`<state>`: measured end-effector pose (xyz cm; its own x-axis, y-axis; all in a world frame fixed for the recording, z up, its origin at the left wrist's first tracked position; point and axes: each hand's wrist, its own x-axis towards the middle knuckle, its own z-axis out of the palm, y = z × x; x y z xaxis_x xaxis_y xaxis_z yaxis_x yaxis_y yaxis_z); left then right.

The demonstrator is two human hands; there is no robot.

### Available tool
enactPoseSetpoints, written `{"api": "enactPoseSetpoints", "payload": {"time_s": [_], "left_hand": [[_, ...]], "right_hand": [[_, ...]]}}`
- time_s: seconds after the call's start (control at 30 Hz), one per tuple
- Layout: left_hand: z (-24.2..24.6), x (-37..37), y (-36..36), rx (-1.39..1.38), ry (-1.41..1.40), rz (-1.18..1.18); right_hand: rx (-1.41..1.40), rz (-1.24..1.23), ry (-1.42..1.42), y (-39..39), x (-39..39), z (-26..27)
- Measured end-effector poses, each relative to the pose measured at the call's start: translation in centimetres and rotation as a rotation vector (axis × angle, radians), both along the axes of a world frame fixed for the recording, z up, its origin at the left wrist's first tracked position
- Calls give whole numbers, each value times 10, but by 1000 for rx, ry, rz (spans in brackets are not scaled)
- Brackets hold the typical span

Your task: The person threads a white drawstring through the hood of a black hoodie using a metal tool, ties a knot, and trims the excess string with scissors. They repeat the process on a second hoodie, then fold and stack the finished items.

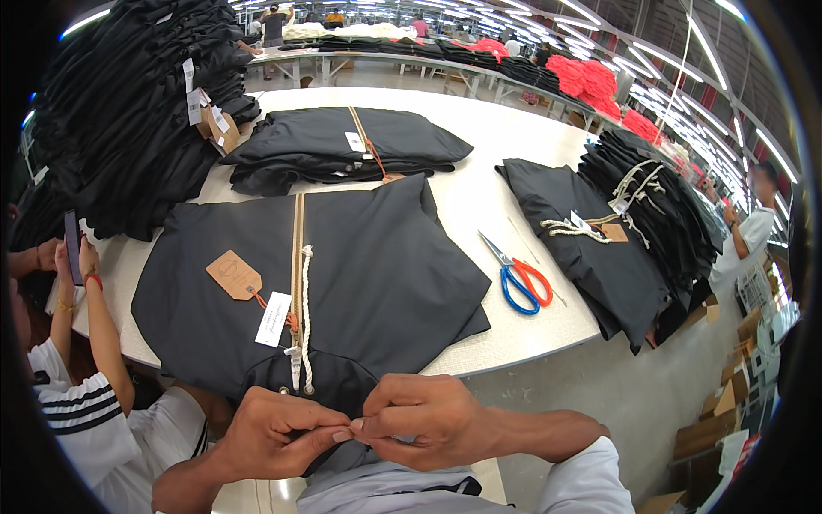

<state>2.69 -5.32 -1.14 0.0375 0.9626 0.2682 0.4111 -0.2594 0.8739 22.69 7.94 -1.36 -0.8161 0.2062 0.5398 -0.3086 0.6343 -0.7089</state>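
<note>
A black jacket (372, 270) lies spread on the table before me, its hood end towards my body. A tan-edged zipper (298, 238) runs down its middle, with a cream drawcord (307, 315) beside it. A brown paper tag (233, 275) and a white tag (273, 319) rest on the front. My left hand (282, 427) and my right hand (424, 421) meet at the fingertips over the black hood (340, 372), thumbs and forefingers pinched together. Whatever sits between the fingertips is too small or hidden to make out.
Scissors (514, 276) with blue and orange handles lie right of the jacket. Folded black jackets (347, 141) lie behind it, a tall garment pile (128, 115) stands left, and another stack (648, 212) right. At left, a seated person's hands (90, 257) hold a phone (73, 247).
</note>
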Motion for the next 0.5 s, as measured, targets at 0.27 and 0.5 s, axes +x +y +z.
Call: {"api": "enactPoseSetpoints", "payload": {"time_s": [0.27, 0.5], "left_hand": [[7, -4, 3, 10, 22, -4], [-13, -11, 40, 55, -255, 328]], "right_hand": [[38, -2, -2, 6, 1, 8], [-135, -264, 115, 53, -22, 0]]}}
